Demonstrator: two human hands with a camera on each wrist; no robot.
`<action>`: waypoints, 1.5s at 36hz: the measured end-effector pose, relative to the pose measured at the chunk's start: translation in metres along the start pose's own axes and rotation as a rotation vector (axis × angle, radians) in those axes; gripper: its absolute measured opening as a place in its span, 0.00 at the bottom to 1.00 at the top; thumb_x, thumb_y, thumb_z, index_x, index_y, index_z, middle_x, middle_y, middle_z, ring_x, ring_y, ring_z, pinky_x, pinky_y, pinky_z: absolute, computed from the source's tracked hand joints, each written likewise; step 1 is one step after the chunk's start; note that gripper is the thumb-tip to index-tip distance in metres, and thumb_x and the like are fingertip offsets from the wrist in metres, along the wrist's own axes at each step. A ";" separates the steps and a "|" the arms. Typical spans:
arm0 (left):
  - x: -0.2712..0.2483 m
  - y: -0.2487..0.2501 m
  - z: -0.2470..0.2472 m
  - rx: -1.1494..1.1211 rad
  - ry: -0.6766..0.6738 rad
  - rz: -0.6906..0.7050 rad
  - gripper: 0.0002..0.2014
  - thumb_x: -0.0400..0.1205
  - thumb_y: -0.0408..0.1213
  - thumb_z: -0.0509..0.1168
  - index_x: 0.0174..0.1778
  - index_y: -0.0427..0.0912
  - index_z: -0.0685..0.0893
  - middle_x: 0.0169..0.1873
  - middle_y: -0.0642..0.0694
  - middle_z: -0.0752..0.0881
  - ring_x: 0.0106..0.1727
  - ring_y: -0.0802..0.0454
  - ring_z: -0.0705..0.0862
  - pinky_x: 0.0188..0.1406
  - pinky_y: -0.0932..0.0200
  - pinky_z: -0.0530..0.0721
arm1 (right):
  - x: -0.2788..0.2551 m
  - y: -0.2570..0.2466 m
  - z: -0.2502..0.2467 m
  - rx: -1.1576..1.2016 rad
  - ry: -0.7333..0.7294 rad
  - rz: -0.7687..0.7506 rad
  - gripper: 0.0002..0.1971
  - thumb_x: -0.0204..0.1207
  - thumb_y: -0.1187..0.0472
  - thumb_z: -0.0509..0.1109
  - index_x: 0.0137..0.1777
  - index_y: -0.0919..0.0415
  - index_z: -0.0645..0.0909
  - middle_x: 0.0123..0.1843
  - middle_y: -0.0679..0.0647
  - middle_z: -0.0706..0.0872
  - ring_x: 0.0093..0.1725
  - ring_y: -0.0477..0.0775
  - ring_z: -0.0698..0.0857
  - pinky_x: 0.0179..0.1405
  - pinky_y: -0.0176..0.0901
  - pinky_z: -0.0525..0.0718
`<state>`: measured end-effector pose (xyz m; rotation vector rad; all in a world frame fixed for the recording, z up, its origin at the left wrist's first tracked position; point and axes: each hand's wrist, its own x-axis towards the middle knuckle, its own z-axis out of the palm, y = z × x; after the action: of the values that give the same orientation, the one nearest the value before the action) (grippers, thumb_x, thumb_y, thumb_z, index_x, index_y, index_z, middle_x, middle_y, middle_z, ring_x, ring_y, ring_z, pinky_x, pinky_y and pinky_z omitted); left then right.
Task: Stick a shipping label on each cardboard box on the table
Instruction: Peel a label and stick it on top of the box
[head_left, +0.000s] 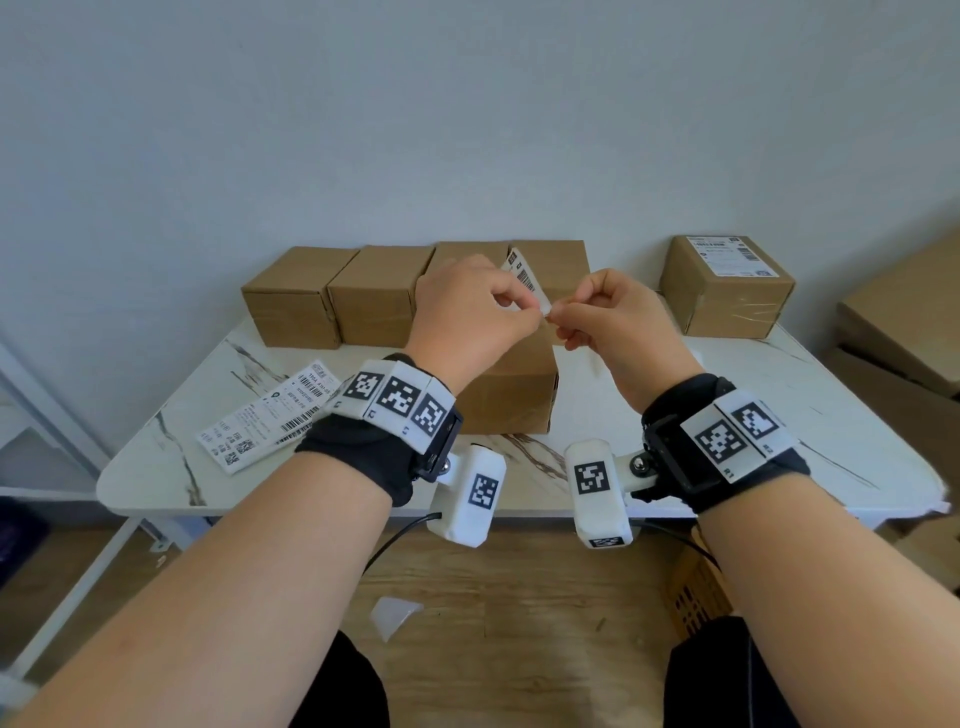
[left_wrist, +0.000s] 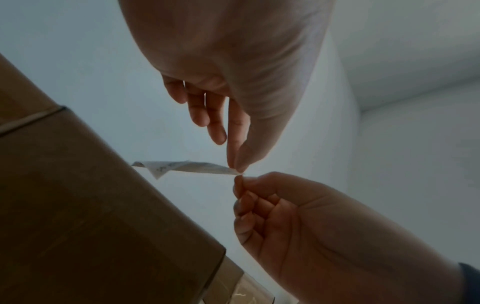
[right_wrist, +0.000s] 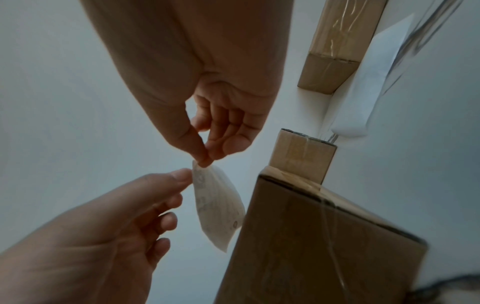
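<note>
- We see a pale grey wall (head_left: 467, 104) and a wood floor (head_left: 519, 623) around one white marbled desk (head_left: 779, 415).
- Six cardboard boxes: four in a back row (head_left: 374, 296), one in front (head_left: 511, 389) beneath our hands, one already labelled at right (head_left: 727, 286).
- Our two hands, left hand (head_left: 467, 322) and right hand (head_left: 618, 327), each pinch one shipping label (head_left: 527, 278) above the front box.
- Spare labels (head_left: 260, 421) lie at the desk's left.

Small packing room: plain wall (head_left: 467, 104), marble-top table (head_left: 779, 415), cardboard boxes (head_left: 291, 296), labels (head_left: 260, 421), wood floor (head_left: 519, 623).
</note>
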<state>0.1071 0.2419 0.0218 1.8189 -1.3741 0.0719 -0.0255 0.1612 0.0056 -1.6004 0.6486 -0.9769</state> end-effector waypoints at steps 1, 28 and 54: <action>0.000 0.000 0.000 0.011 0.004 0.006 0.03 0.73 0.47 0.72 0.36 0.55 0.91 0.37 0.55 0.80 0.45 0.56 0.78 0.49 0.52 0.79 | 0.000 0.000 0.000 -0.001 0.001 -0.002 0.10 0.73 0.73 0.72 0.40 0.61 0.74 0.41 0.68 0.84 0.33 0.53 0.82 0.36 0.41 0.83; -0.004 -0.002 0.001 -0.098 -0.032 -0.053 0.03 0.74 0.41 0.73 0.36 0.52 0.91 0.38 0.57 0.80 0.39 0.61 0.78 0.42 0.64 0.77 | -0.001 0.000 0.007 -0.010 -0.026 -0.025 0.13 0.72 0.76 0.71 0.39 0.60 0.71 0.38 0.60 0.86 0.30 0.50 0.81 0.35 0.40 0.82; 0.005 0.006 0.006 -0.293 0.039 -0.222 0.06 0.85 0.38 0.56 0.52 0.44 0.78 0.34 0.56 0.77 0.31 0.61 0.73 0.28 0.66 0.68 | 0.002 0.005 -0.005 -0.140 0.093 -0.042 0.08 0.73 0.74 0.62 0.39 0.61 0.73 0.31 0.52 0.74 0.30 0.50 0.75 0.34 0.38 0.80</action>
<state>0.1024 0.2341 0.0239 1.6986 -1.0850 -0.2002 -0.0281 0.1557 0.0018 -1.7039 0.7645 -1.0615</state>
